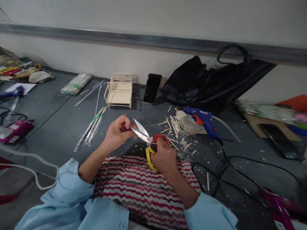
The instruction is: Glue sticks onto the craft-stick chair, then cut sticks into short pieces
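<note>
My right hand [164,157] grips the red and yellow handles of a pair of scissors [144,135], whose blades stand apart and point up and left. My left hand [118,131] is pinched shut right at the blades, holding something too small to make out between thumb and fingers. Both hands hover over a red and white striped cloth [134,182] at the table's near edge. Cut wooden sticks [171,126] and chips lie just right of the scissors.
A small stick-built bench [119,91] stands behind the hands, with a black phone [152,88] and black bag [216,83] to its right. A blue glue gun [203,120] and its black cord [240,166] lie right. Wrapped chopsticks [93,126] lie left.
</note>
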Motion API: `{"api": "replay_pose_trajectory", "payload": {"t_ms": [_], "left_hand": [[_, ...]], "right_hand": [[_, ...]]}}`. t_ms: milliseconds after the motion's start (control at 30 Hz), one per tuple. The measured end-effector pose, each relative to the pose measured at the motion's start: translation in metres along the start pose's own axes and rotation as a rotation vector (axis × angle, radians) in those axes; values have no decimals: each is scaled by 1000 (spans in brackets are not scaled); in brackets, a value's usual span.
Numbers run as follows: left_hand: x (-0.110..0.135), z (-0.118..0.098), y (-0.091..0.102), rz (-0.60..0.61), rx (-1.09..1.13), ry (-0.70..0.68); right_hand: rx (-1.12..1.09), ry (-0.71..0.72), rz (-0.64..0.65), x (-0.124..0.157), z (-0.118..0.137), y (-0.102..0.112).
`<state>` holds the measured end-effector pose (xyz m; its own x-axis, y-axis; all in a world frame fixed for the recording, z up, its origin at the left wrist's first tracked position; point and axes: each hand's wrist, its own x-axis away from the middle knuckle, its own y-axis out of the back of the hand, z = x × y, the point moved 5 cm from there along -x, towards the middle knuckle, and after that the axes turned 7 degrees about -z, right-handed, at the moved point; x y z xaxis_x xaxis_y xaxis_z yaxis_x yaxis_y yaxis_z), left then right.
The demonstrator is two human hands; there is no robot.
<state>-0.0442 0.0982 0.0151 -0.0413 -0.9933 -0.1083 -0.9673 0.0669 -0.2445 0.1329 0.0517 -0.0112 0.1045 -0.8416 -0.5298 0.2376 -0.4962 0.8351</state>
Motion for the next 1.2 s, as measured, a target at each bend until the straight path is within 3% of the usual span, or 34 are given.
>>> {"api": "replay_pose_trajectory", "payload": {"t_ms": [300,567,900,1200], "left_hand": [[-2,-2,-1,-10,-6,-11],[-1,0,-6,18,84,-17],[-1,1,-5,56,128,-32],[1,0,-7,103,155,-70]], "right_hand": [[-1,-19,50,3,-4,-8],[-246,-181,80,-1,-17,-11],[-126,-27,-18,-1,-6,-3],[-73,-4,-59,-1,-4,0]]}}
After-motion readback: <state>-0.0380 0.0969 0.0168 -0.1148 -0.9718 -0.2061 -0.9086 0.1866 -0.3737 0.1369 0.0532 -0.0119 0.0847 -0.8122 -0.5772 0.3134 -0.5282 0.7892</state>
